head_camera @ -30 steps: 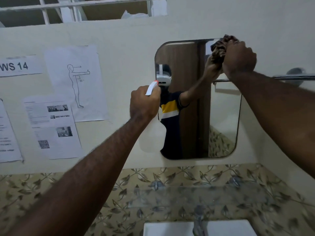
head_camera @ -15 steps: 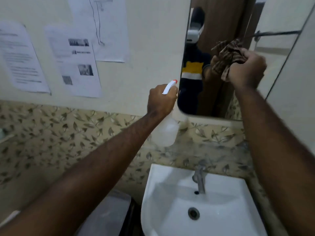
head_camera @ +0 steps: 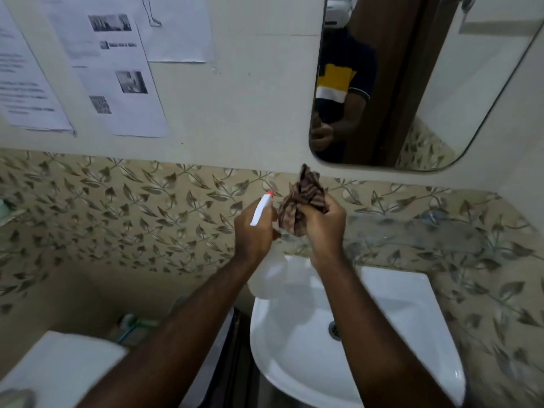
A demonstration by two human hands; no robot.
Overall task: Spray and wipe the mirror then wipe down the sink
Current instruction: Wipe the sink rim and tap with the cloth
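My left hand (head_camera: 255, 231) grips the neck of a clear spray bottle (head_camera: 268, 278) with a white, red-tipped nozzle that points up and right. Right beside it, my right hand (head_camera: 323, 228) is closed on a crumpled brown striped cloth (head_camera: 303, 198). Both hands hover in front of the leaf-patterned tiles, above the back left of the white sink (head_camera: 406, 343). The mirror (head_camera: 412, 83) hangs on the wall above and to the right, apart from both hands. My right forearm hides the tap.
Printed paper sheets (head_camera: 117, 78) are stuck on the wall at upper left. A white object (head_camera: 59, 366) sits at lower left, with a dark bin-like thing (head_camera: 232, 360) between it and the sink. The sink drain (head_camera: 334, 329) shows beside my right forearm.
My right hand has come down off the mirror with the cloth and now meets the left hand below it. The view has tilted down toward the sink.
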